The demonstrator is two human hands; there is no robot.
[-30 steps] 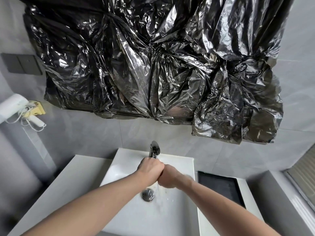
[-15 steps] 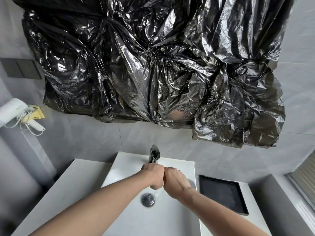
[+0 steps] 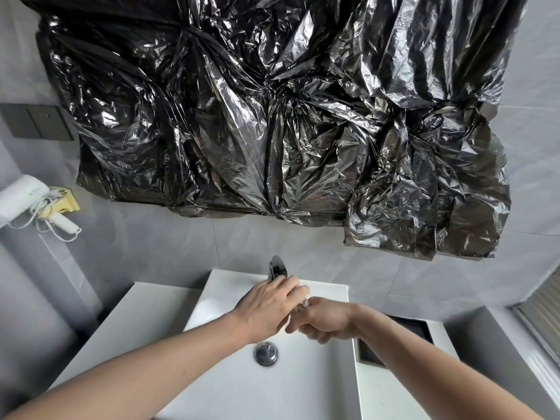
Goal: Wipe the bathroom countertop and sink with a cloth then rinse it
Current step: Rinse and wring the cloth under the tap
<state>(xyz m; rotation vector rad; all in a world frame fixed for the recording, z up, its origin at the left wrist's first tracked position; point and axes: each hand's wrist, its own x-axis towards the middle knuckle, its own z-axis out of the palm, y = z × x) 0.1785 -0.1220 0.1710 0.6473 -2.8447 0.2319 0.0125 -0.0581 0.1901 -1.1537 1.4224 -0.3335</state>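
Observation:
A white rectangular sink point(image 3: 242, 392) is set in a white countertop point(image 3: 127, 325). Both my hands meet over the basin, just below the chrome faucet point(image 3: 277, 266). My left hand point(image 3: 266, 310) lies palm down with its fingers stretched out, the tips close to the faucet. My right hand point(image 3: 327, 324) is curled shut under and beside it. A small pale wad, apparently the cloth point(image 3: 304, 304), peeks out between the two hands; most of it is hidden. The chrome drain plug point(image 3: 266, 353) sits under my left wrist.
A black tray point(image 3: 418, 328) rests on the counter right of the sink. Crumpled black plastic sheeting point(image 3: 272, 116) covers the wall above. A white hair dryer point(image 3: 21, 197) hangs at far left below a dark wall switch point(image 3: 39, 122). A window frame point(image 3: 542, 310) stands at right.
My left hand has gone from a fist to a flat hand lying over my right hand's fingers. My right hand has rolled lower. The view has tilted down slightly.

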